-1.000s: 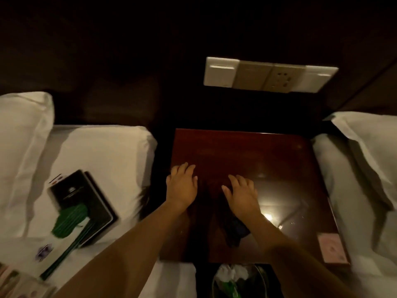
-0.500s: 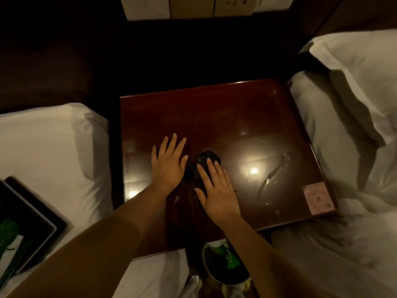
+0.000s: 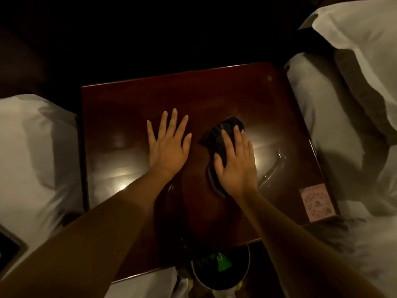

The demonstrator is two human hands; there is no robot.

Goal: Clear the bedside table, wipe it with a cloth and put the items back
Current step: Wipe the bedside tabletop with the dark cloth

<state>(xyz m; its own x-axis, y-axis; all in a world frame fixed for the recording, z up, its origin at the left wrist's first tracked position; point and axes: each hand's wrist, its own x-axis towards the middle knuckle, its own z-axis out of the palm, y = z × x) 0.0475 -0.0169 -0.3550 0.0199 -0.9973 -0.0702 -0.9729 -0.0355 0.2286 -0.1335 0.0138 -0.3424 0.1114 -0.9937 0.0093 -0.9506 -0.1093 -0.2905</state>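
The right hand (image 3: pixel 235 162) is pressing its fingers (image 3: pixel 238 136), held together, flat onto the dark cloth (image 3: pixel 221 134) at the middle of the worktop (image 3: pixel 133 117). The left hand (image 3: pixel 168 145) is lying beside it, fingers spread on bare wood, gripping nothing.

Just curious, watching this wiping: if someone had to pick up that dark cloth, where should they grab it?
Probably the bunched far end of the cloth, taken from above: it humps up clear of the right hand, which presses the rest flat on the table.
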